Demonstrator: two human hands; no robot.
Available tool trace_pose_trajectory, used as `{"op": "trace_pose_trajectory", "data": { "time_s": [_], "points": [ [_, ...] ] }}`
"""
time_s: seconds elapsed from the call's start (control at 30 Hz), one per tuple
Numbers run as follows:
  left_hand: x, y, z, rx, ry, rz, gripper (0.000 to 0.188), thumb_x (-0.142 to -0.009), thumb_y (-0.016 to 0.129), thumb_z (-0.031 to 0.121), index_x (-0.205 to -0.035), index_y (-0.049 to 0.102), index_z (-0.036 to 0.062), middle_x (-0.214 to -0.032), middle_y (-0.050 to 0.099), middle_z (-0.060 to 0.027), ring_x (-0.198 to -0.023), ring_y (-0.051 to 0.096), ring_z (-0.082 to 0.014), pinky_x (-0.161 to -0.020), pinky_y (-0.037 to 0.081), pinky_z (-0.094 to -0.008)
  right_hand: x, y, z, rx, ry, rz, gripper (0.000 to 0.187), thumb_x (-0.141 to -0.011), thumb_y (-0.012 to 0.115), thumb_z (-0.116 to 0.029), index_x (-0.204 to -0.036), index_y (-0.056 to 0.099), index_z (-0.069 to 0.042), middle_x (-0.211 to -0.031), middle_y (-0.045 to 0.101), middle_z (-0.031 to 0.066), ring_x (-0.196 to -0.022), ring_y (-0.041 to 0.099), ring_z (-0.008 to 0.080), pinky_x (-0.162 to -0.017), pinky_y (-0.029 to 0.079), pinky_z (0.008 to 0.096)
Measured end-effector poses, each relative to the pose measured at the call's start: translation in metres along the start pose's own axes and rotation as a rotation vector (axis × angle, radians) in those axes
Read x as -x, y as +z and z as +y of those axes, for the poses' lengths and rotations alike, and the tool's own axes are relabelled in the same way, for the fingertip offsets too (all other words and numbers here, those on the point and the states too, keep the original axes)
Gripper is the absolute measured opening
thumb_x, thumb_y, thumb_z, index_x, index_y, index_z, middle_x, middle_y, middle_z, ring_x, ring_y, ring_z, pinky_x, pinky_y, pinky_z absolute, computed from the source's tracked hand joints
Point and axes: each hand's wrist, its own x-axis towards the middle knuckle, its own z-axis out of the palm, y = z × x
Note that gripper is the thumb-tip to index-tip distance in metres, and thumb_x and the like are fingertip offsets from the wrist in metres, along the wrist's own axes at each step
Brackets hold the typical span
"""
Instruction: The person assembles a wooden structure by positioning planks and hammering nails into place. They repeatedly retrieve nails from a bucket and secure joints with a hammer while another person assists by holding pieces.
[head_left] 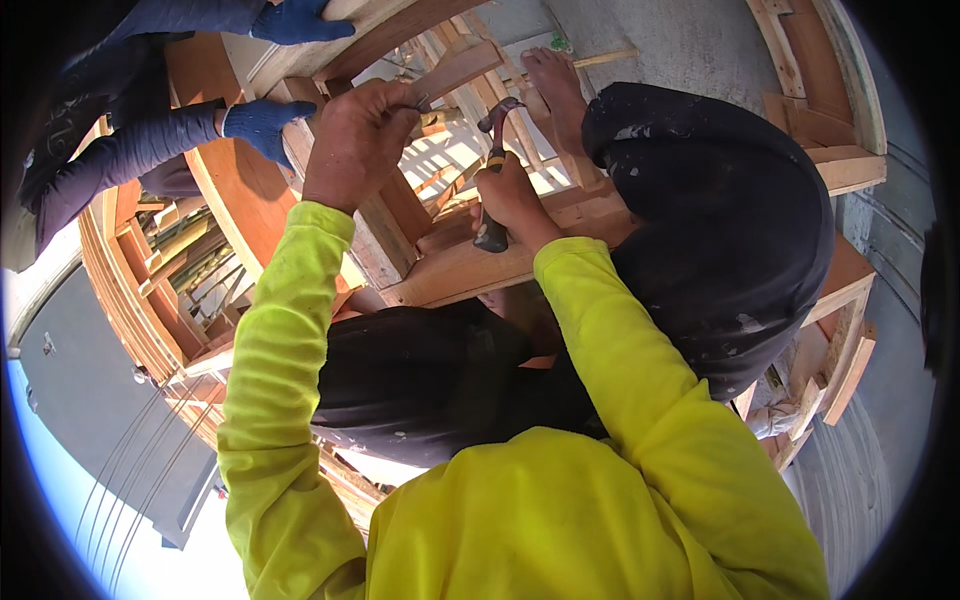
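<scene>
My right hand (515, 200) is wrapped around the handle of a claw hammer (495, 160). Its metal head points away from me, and the dark butt of the handle sticks out below my fist. Up and to the left, my left hand (360, 140) is closed in a pinch. A thin, nail-like piece (422, 103) shows at its fingertips, close to a short wooden board (458, 72). Beneath both hands runs a framework of reddish wooden beams (460, 272). The hammer is apart from the wood and from my left hand.
At the left, a co-worker's blue-gloved hand (265, 125) rests by a beam; their other gloved hand (300, 20) is higher up. My bare foot (555, 80) and bent knee (710, 200) are at the right. Through the frame, gaps show slats and lumber below.
</scene>
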Motion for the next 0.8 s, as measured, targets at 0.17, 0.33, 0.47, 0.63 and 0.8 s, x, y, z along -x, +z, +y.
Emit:
{"op": "trace_pose_trajectory", "data": {
  "time_s": [0.17, 0.33, 0.47, 0.63, 0.8],
  "points": [
    [0.026, -0.009, 0.07, 0.774, -0.169, 0.689, 0.013, -0.098, 0.062, 0.006, -0.1, 0.07, -0.0032, -0.091, 0.071, -0.0089, -0.069, 0.065, -0.012, -0.061, 0.053, -0.0241, -0.048, -0.015, 0.009, 0.229, 0.112, -0.225, 0.039, -0.091, 0.051, -0.008, -0.124, 0.044, 0.012, -0.079, 0.063, 0.0212, -0.056, 0.067, 0.0286, -0.048, 0.055, 0.0415],
    [0.088, -0.036, 0.046, 0.878, -0.196, 1.037, 0.013, -0.102, 0.059, 0.012, -0.105, 0.064, 0.0006, -0.089, 0.067, -0.0068, -0.075, 0.064, -0.0137, -0.066, 0.055, -0.0275, -0.087, 0.008, 0.039, 0.515, 0.09, -0.271, 0.024, -0.094, 0.055, -0.014, -0.109, 0.057, 0.005, -0.082, 0.067, 0.0169, -0.064, 0.068, 0.0261, -0.057, 0.054, 0.0396],
    [0.066, -0.022, 0.007, 0.719, -0.566, 1.176, 0.011, -0.1, 0.06, 0.014, -0.107, 0.063, 0.0055, -0.088, 0.067, -0.0064, -0.086, 0.065, -0.0134, -0.075, 0.054, -0.0297, -0.109, 0.017, 0.074, 0.635, 0.173, -0.294, 0.038, -0.089, 0.055, -0.023, -0.109, 0.067, 0.006, -0.116, 0.067, 0.0271, -0.099, 0.068, 0.0371, -0.08, 0.053, 0.044],
    [0.064, 0.041, -0.049, 0.638, -0.709, 1.007, 0.008, -0.094, 0.06, 0.004, -0.092, 0.064, -0.0027, -0.077, 0.067, -0.0072, -0.065, 0.061, -0.0101, -0.061, 0.051, -0.0238, -0.06, 0.059, 0.08, -0.113, 0.315, 0.055, 0.025, -0.092, 0.053, -0.01, -0.115, 0.053, -0.001, -0.087, 0.062, 0.0176, -0.072, 0.064, 0.0262, -0.058, 0.051, 0.0399],
    [0.078, 0.039, -0.075, 0.59, -0.797, 0.764, 0.009, -0.091, 0.062, 0.007, -0.094, 0.065, -0.0018, -0.073, 0.068, -0.0073, -0.064, 0.062, -0.0111, -0.06, 0.052, -0.0251, -0.041, 0.067, 0.101, -0.038, 0.267, 0.234, 0.02, -0.092, 0.051, -0.006, -0.112, 0.051, -0.004, -0.075, 0.06, 0.0129, -0.054, 0.062, 0.0211, -0.043, 0.051, 0.0376]
  ]
}}
